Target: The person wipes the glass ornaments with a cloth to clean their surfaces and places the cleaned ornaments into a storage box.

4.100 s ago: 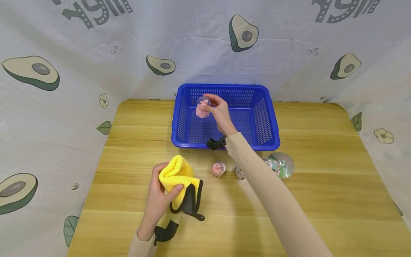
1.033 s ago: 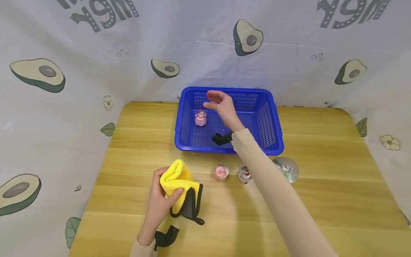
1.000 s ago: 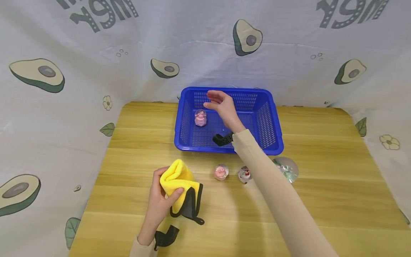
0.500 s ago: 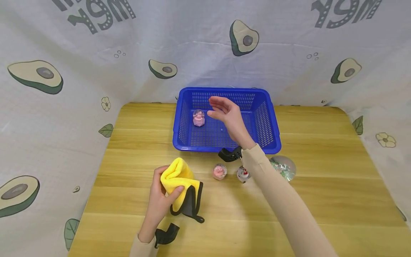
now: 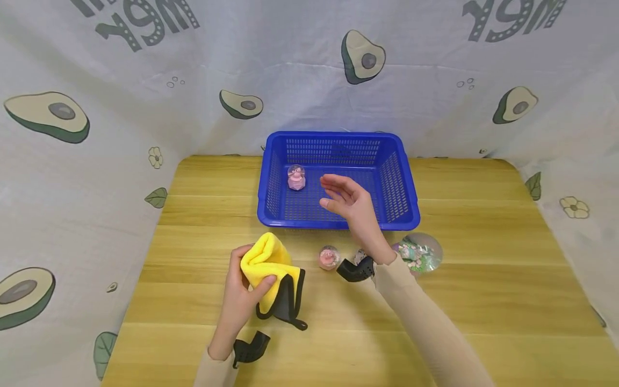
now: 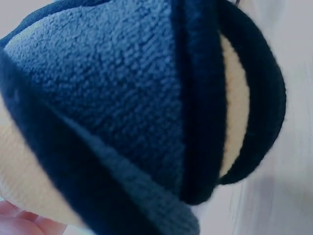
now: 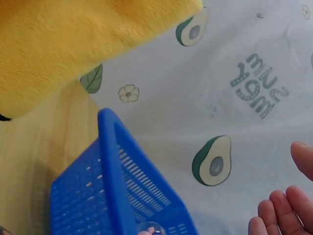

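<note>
My left hand (image 5: 240,293) grips a folded yellow towel (image 5: 267,260) with a dark grey side, black edging and a small loop. The left wrist view is mostly filled by the towel's grey side (image 6: 117,73). My right hand (image 5: 352,207) is over the front part of a blue plastic basket (image 5: 309,223), fingers loosely bent and holding nothing. Inside the basket, at the left, stands a small snow globe (image 5: 296,178) with a pink base. In the right wrist view the thumb and fingers (image 7: 283,210) are apart, beside the basket wall (image 7: 110,166).
In front of the basket on the wooden table (image 5: 193,226) sit a small pink snow globe (image 5: 329,258) and a larger globe (image 5: 418,252) with green and pink bits. Another small globe (image 5: 359,256) is partly hidden behind the right wrist. An avocado-print sheet (image 5: 300,64) hangs behind and beside the table.
The pink-based snow globe, held by my right hand earlier, was let go inside the basket. That hand then drew back toward the basket's front edge. My left hand keeps the towel in place.
</note>
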Tool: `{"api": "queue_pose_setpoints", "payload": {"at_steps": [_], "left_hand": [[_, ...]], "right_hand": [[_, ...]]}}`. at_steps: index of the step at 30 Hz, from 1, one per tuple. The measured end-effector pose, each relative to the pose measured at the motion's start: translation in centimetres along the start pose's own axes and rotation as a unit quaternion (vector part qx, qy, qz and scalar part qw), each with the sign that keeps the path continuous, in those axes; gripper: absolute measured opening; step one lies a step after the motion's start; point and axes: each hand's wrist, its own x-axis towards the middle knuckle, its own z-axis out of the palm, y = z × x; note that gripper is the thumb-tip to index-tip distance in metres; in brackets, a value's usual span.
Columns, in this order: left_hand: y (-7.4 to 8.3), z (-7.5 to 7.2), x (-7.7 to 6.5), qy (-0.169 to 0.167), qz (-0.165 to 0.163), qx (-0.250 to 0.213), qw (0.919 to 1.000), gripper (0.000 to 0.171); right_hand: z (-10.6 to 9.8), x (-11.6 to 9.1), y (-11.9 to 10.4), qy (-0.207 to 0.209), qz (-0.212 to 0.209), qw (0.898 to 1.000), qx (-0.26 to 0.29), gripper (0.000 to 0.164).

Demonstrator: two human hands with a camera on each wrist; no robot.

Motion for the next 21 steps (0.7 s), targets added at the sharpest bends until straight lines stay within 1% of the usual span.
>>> {"api": "queue_pose_setpoints", "payload": {"at_steps": [3,7,12,16,21], "left_hand": [[0.1,0.0,0.1,-0.001,-0.003,-0.002,1.0000,0.056],[0.2,0.0,0.1,-0.002,-0.004,-0.007,1.0000,0.056],[0.2,0.0,0.1,-0.002,-0.006,-0.007,1.0000,0.056],[0.2,0.0,0.1,-0.002,-0.007,-0.009,0.9999,0.056],[0.2,0.0,0.1,-0.005,-0.006,-0.010,0.9999,0.056]], "right_hand": [[-0.1,-1.7,0.5,0.018,0.002,1.000,0.018,0.047],[-0.4,-4.2,1.8,0.040,-0.007,0.999,0.036,0.047],[-0.6,-7.1,3.6,0.055,-0.008,0.998,0.036,0.049],[-0.7,-8.8,4.8,0.067,-0.006,0.997,0.036,0.049],[-0.8,-10.0,6.0,0.088,-0.001,0.996,0.015,0.049]]}}
